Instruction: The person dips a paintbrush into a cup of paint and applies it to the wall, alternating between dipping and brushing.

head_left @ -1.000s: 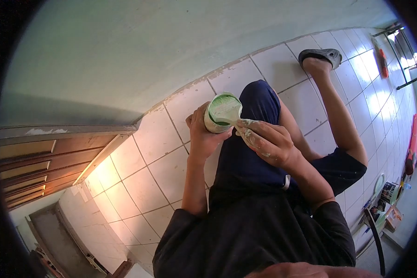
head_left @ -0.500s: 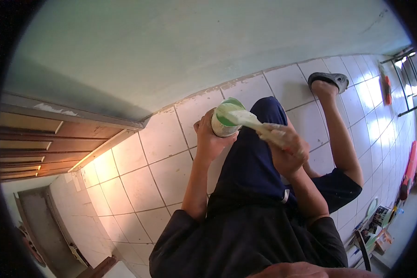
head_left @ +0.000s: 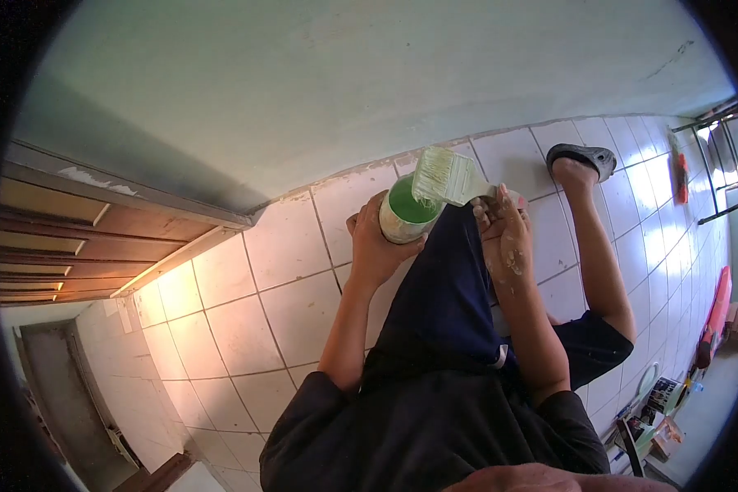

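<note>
Pale green wall [head_left: 320, 74] above white tiled floor [head_left: 279, 303]

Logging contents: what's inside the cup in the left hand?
Inside the cup, green shows; I can't tell how much is paint and how much coated wall. The brush head covers part of the opening. The fill level can't be read.

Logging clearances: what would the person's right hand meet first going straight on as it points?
The right hand, gripping a wide paint-coated brush, would probably meet the pale green wall beyond the white floor tiles; its height above them is unclear.
</note>
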A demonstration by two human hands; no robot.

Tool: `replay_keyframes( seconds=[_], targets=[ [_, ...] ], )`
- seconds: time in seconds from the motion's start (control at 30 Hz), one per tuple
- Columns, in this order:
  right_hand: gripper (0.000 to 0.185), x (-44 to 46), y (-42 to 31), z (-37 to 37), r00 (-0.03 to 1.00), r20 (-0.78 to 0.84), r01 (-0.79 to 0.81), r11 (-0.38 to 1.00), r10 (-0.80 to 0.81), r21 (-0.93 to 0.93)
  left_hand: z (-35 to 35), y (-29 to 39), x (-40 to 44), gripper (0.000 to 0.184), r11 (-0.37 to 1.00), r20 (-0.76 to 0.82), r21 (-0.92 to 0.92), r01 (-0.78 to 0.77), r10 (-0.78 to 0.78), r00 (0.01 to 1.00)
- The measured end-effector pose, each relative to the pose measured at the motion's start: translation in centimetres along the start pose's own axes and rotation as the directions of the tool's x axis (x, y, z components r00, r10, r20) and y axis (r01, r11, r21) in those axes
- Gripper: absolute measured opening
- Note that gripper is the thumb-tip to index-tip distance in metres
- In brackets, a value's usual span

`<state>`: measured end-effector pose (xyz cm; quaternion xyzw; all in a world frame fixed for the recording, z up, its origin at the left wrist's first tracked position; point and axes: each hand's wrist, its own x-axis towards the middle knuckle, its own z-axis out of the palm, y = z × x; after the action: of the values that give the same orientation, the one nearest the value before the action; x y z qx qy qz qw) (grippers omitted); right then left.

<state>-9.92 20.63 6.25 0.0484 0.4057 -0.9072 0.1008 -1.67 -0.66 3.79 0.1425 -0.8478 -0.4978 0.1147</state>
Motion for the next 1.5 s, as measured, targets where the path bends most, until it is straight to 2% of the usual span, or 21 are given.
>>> replay_keyframes(
  seconds=[0.17, 0.27, 0.37, 0.5, 0.57, 0.7, 0.77, 0.9, 0.97, 1.0, 1.07, 1.1, 1.17, 1.2, 1.27, 1.3, 1.37, 1.4, 1.47, 1.5],
  targets=[
    [0.024, 0.6, 0.7, 1.0, 0.985, -0.032, -0.167, 0.980, 0.171, 0.107, -0.1, -0.2, 0.3, 0.088, 1.000, 0.032, 0.000, -0.008, 0.008, 0.999],
    [0.031, 1.2, 1.2, 2.1, 0.980, -0.061, -0.179, 0.975, 0.188, 0.131, 0.1, -0.4, 0.4, 0.088, 1.000, 0.013, -0.020, 0.019, -0.018, 1.000],
    [0.031, 1.8, 1.7, 3.0, 0.994, -0.002, -0.111, 0.984, 0.112, 0.141, 0.0, -0.6, 0.5, 0.087, 0.996, 0.014, -0.075, 0.050, -0.049, 0.999],
    [0.031, 2.5, 1.7, 3.6, 0.994, -0.010, -0.107, 0.987, 0.109, 0.117, 0.1, -2.1, 0.6, 0.086, 0.996, -0.007, -0.081, 0.029, -0.029, 1.000],
    [0.030, 2.7, 1.6, 3.7, 0.999, 0.048, -0.026, 1.000, 0.027, -0.017, -0.2, -2.8, 0.5, 0.085, 0.990, -0.025, -0.117, 0.084, -0.087, 0.996],
    [0.030, 2.5, 1.0, 4.4, 0.997, 0.057, -0.042, 0.995, 0.047, -0.085, -1.0, -4.6, 0.0, 0.084, 0.984, -0.049, -0.123, 0.133, -0.139, 0.989],
    [0.033, 2.7, 1.3, 4.2, 0.984, 0.103, -0.155, 0.980, 0.143, 0.126, -1.4, -5.3, -0.4, 0.083, 0.987, -0.085, -0.005, 0.160, -0.160, 0.983],
    [0.036, 3.3, 2.7, 3.4, 0.970, 0.094, -0.241, 0.943, 0.225, 0.228, -2.1, -6.2, -0.7, 0.083, 0.982, -0.097, -0.036, 0.185, -0.188, 0.977],
    [0.038, 3.1, 2.9, 4.2, 0.925, 0.102, -0.379, 0.880, 0.365, 0.285, -2.5, -6.3, -0.9, 0.083, 0.977, -0.104, -0.046, 0.208, -0.212, 0.972],
    [0.038, 2.7, 2.9, 4.8, 0.925, 0.101, -0.380, 0.880, 0.366, 0.286, -2.7, -6.4, -1.0, 0.083, 0.977, -0.103, -0.045, 0.210, -0.213, 0.972],
    [0.039, 1.9, 2.9, 5.6, 0.872, 0.051, -0.485, 0.846, 0.486, 0.221, -3.0, -6.4, -1.0, 0.083, 0.977, -0.133, -0.045, 0.209, -0.213, 0.968],
    [0.039, 2.3, 3.7, 4.6, 0.872, 0.049, -0.484, 0.846, 0.486, 0.222, -3.1, -6.6, -1.1, 0.083, 0.977, -0.131, -0.044, 0.210, -0.214, 0.968],
    [0.039, 3.6, 5.9, 1.8, 0.714, 0.406, -0.635, 0.772, 0.570, 0.035, -3.3, -7.1, -1.2, 0.083, 0.971, -0.142, -0.068, 0.228, -0.235, 0.962],
    [0.039, 3.6, 5.6, 2.5, 0.716, 0.405, -0.635, 0.772, 0.569, 0.038, -3.4, -6.9, -1.3, 0.083, 0.971, -0.140, -0.067, 0.228, -0.235, 0.962],
    [0.037, 3.4, 4.5, 4.9, 0.744, 0.230, -0.594, 0.778, 0.628, -0.203, -3.8, -6.4, -1.5, 0.082, 0.968, -0.155, -0.048, 0.244, -0.249, 0.956],
    [0.037, 3.5, 4.1, 5.2, 0.744, 0.230, -0.595, 0.779, 0.627, -0.201, -3.8, -6.8, -1.7, 0.082, 0.969, -0.153, -0.045, 0.244, -0.249, 0.956],
    [0.041, 4.2, 3.4, 5.6, 0.752, 0.182, -0.513, 0.736, 0.634, -0.442, -3.7, -7.8, -1.9, 0.080, 0.967, -0.172, -0.101, 0.232, -0.247, 0.954],
    [0.041, 4.5, 3.3, 5.9, 0.754, 0.179, -0.514, 0.737, 0.632, -0.438, -3.8, -7.7, -2.0, 0.080, 0.968, -0.167, -0.098, 0.232, -0.246, 0.955],
    [0.044, 5.3, 3.5, 7.1, 0.797, 0.125, -0.367, 0.638, 0.591, -0.677, -3.9, -7.2, -2.0, 0.079, 0.965, -0.158, -0.114, 0.237, -0.253, 0.955],
    [0.044, 5.7, 3.3, 7.8, 0.799, 0.122, -0.370, 0.641, 0.589, -0.672, -3.9, -7.3, -2.0, 0.079, 0.966, -0.151, -0.110, 0.236, -0.251, 0.956]
  ],
)
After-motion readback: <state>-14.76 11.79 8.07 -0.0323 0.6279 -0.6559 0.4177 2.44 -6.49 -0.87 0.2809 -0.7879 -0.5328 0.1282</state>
